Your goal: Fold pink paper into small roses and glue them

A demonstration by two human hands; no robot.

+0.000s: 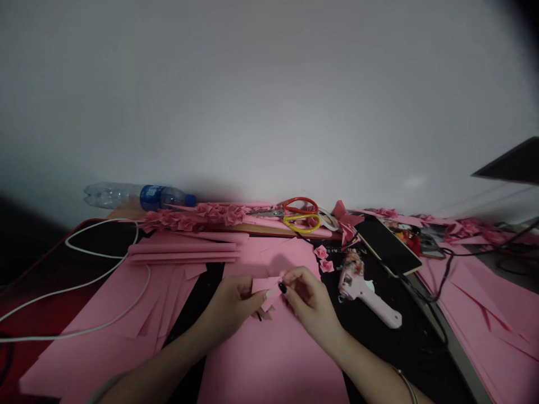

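Between my hands is a small folded piece of pink paper (266,285), above a large pink sheet (273,359). My left hand (236,303) is closed on the piece's left part, thumb on top and fingers beneath. My right hand (309,300) pinches its right end between thumb and fingers; dark nail polish shows on the thumb. Two small pink paper roses (326,265) lie just beyond my right hand. A pale pink glue gun (368,294) rests to the right of it.
Scissors with red and yellow handles (301,215) lie at the back among pink paper flowers. A plastic bottle (122,196) lies back left. Pink sheets (113,303) and a white cable (84,331) are at left, a phone (389,245) and black cables at right.
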